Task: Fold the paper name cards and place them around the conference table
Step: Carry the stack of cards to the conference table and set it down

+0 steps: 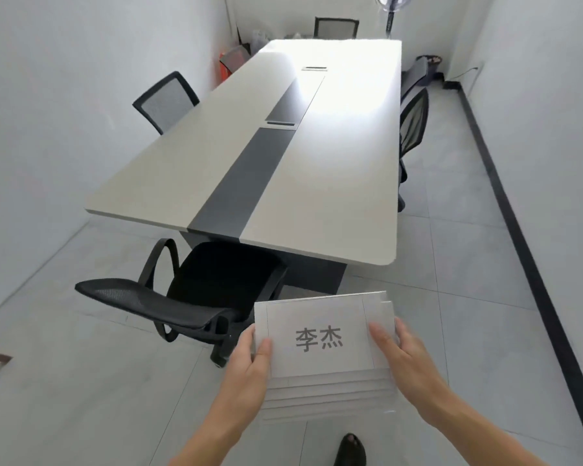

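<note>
One long table (334,183) is filling the middle of the frame, its top bare, with a dark strip running down its centre. Black chairs are standing around it; the nearest chair (196,290) is sitting at lower left, pushed back from the table's near end. At the bottom centre, a stack of paper name cards (323,348) is being held flat in the air above the floor, well short of the table, the top card showing printed characters. The left hand (249,361) is gripping the stack's left edge, thumb on top; the right hand (404,358) is clasping the right edge the same way. The cards are lying fanned and staggered at the near edge, so a loose hold could be letting lower sheets slide out and drop. None appears folded yet.
</note>
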`<control>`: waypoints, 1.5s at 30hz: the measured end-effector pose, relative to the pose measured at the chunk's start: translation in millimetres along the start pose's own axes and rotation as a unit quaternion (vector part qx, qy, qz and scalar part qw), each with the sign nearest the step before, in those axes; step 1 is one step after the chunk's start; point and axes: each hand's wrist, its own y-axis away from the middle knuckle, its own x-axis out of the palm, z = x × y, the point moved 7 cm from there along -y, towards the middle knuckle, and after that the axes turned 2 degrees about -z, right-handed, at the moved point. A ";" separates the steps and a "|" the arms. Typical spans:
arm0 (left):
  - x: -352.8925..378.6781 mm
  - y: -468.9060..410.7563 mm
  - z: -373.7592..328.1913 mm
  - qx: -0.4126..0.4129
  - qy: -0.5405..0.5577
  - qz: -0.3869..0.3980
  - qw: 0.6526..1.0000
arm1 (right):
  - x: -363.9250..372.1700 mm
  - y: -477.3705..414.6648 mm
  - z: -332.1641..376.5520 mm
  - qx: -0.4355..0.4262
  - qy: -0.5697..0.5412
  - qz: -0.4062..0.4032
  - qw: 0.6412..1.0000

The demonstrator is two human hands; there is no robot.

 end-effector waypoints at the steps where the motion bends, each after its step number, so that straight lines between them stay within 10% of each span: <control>1: 1.0 -19.0 -7.7 -0.001 0.004 -0.009 1.000 | -0.4 -21.9 10.2 -0.005 0.003 0.004 1.000; 26: 30.8 -468.4 -126.8 -0.071 -0.009 0.164 0.984 | 23.0 -400.4 113.8 0.059 0.043 -0.035 0.997; 45: 107.5 -607.5 -112.7 -0.105 -0.118 0.204 0.966 | -21.7 -544.8 71.6 0.106 0.210 -0.041 0.971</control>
